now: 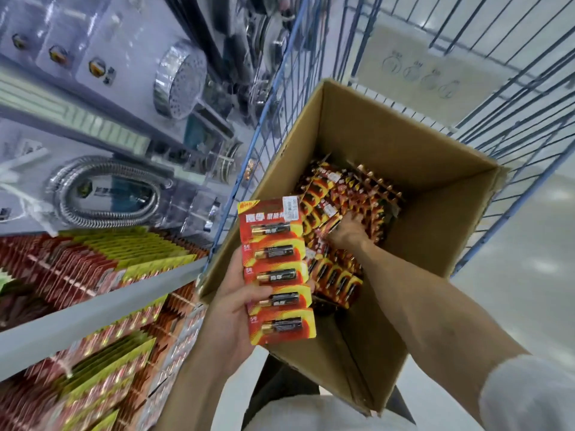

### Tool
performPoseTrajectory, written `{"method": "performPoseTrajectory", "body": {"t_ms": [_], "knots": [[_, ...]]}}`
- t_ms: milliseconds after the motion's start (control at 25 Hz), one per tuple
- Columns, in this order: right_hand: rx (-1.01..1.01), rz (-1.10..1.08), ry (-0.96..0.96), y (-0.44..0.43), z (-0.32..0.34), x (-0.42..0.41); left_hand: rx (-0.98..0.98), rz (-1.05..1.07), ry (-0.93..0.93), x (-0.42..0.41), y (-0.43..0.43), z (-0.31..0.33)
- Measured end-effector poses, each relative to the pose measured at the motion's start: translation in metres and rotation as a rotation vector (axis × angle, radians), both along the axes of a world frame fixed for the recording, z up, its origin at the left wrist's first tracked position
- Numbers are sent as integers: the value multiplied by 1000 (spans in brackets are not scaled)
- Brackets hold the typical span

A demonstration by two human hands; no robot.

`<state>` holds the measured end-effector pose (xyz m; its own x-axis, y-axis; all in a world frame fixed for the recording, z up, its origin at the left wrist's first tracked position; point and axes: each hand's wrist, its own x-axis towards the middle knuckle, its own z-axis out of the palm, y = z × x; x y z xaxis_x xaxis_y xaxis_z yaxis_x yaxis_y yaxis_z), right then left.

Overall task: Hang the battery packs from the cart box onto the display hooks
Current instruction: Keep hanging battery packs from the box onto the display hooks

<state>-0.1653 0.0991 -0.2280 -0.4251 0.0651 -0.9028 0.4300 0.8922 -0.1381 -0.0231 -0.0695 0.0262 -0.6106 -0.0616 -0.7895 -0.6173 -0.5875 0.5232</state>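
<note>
My left hand (236,303) grips a long red-and-yellow strip of battery packs (277,269), held upright beside the near left wall of the cardboard box (435,213). Down inside the box, my right hand (348,231) rests on a heap of more red battery packs (342,194), fingers curled among them; whether it holds one I cannot tell. Battery packs hang in dense rows on the display hooks (93,269) at the lower left.
The box stands in a blue wire cart (497,88). A grey shelf rail (93,309) crosses the display. Above it hang a shower head (180,79) and a coiled metal hose (102,191). Pale floor lies to the right.
</note>
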Motion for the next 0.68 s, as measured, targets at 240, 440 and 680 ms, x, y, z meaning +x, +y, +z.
{"method": "performPoseTrajectory", "body": {"t_ms": [240,440,680], "knots": [[-52,-154,148,10,7,32,-33,-14,-53,10,-1,-8],[-283,-339,226,31,60,27,-22,-30,-14,10,-7,16],[-717,-765,191,39,205,32,-45,-69,67,8,-21,65]]}}
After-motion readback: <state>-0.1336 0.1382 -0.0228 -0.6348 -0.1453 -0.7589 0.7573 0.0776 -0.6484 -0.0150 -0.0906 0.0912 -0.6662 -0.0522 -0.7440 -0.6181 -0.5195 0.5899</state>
